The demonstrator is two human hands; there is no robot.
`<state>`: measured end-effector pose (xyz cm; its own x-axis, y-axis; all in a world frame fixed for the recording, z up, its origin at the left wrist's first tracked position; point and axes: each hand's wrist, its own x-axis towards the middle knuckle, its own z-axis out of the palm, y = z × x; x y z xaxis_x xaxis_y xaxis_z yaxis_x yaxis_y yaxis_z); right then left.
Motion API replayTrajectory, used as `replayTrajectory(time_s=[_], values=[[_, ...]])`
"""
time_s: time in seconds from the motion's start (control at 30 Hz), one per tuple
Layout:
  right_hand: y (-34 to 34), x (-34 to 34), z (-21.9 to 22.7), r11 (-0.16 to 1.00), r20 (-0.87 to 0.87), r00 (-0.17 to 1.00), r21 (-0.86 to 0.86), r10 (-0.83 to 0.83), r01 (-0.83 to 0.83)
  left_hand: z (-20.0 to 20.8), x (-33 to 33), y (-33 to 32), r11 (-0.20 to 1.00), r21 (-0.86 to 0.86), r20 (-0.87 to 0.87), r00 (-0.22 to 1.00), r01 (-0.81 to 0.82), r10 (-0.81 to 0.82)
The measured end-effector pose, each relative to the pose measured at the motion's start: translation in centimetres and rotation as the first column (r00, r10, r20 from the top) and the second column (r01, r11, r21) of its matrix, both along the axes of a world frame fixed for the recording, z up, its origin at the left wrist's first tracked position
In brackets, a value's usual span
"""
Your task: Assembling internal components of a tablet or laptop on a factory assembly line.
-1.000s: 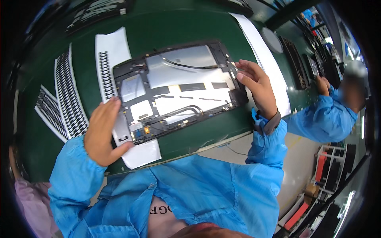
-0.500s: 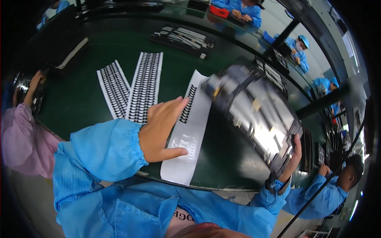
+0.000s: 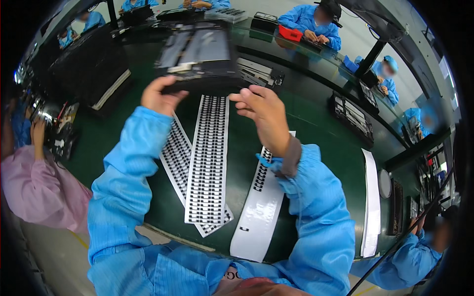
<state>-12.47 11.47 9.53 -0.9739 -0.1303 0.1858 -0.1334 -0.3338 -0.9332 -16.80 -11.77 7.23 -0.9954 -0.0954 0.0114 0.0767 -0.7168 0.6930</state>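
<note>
An open electronic device [image 3: 197, 54], flat and dark with silver-grey panels inside, is raised over the far middle of the green table and slightly blurred. My left hand [image 3: 160, 96] grips its near left corner, thumb and fingers on the edge. At the near right corner, my right hand [image 3: 264, 111] has its bent fingertips on the device. Below lies a white sheet of black stick-on parts [image 3: 207, 167], overlapping a second such sheet [image 3: 175, 148]. Under my right forearm rests a mostly used white strip [image 3: 259, 217] with a few black parts along one edge.
Other open devices lie at the far middle [image 3: 259, 74] and right [image 3: 351, 118]. White paper strips [image 3: 370, 202] lie near the right edge. A large black box [image 3: 89, 64] stands far left. A person in a pink sleeve [image 3: 42, 192] works at left; several others in blue sit around.
The device has moved from the right to the far middle. My left hand has left the white strip and now holds the device with my right. The view has shifted too.
</note>
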Motion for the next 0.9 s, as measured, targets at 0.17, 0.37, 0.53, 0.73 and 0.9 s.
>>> replayTrajectory(time_s=[0.17,0.37,0.53,0.73,0.9], values=[[6.6,-0.5,-1.3,0.983,0.02,0.993,0.147,-0.115,0.111,-4.4,-9.3,-12.7,0.942,-0.112,0.093,0.941,-0.315,0.326],[13.9,-1.4,-3.9,0.923,0.142,0.919,0.176,-0.368,0.342,-7.1,-16.9,-16.0,0.956,-0.237,0.174,0.96,-0.173,0.217],[13.8,-6.6,-5.2,0.92,0.192,0.922,0.274,-0.336,0.278,-8.1,-21.3,-14.4,-0.335,-0.917,-0.387,0.694,-0.218,0.607],[8.8,-16.9,-6.7,0.626,0.134,0.909,0.764,-0.395,0.159,-5.3,-20.4,-2.4,-0.322,-0.931,-0.188,0.982,-0.174,0.012],[3.0,-20.1,-8.1,0.323,-0.047,0.811,0.903,-0.584,0.285,-5.1,-20.0,0.2,-0.364,-0.931,-0.02,0.992,0.027,0.125]])
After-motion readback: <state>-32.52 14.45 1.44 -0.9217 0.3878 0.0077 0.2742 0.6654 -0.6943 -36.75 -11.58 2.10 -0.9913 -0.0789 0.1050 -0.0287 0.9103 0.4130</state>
